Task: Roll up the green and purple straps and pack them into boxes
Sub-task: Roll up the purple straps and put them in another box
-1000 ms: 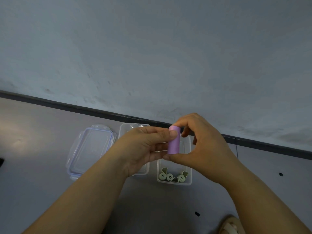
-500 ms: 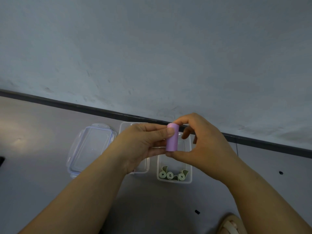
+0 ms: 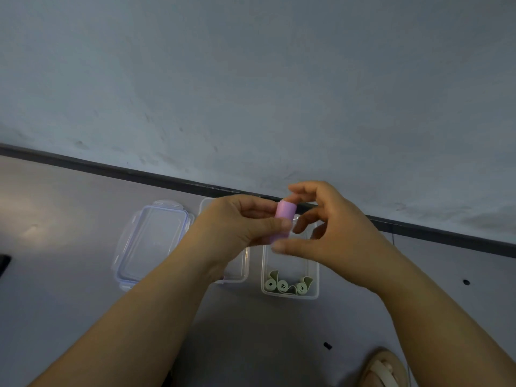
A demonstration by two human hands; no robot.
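**Kid 1:** Where is the purple roll (image 3: 283, 219)?

**Kid 2:** It is up in the air, over the boxes. It stands almost straight up, with its top tipped a bit to 1 o'clock.

**Kid 1:** Who has it?

**Kid 2:** The left hand (image 3: 237, 227). Its grip is closed on the roll, with the thumb on the front and the fingers behind.

**Kid 1:** And the right hand (image 3: 335, 233)?

**Kid 2:** It is at 3 o'clock from the roll. Its fingers are bent and spread out. The thumb tip is at the bottom end of the roll and one finger is by the top end. It is blurry, so I cannot tell if that grip really has the roll.

**Kid 1:** What is under the hands?

**Kid 2:** A clear box (image 3: 290, 296) sits on the floor at 6 o'clock from the roll. Three green rolls (image 3: 282, 286) lie side by side at its 6 o'clock end. Another clear box (image 3: 240, 277) sits just beside it at 9 o'clock, mostly hidden by the left hand. A clear lid (image 3: 150, 241) lies flat at 9 o'clock from that one.

**Kid 1:** Anything else?

**Kid 2:** A sandal (image 3: 382, 370) at 5 o'clock in the picture.
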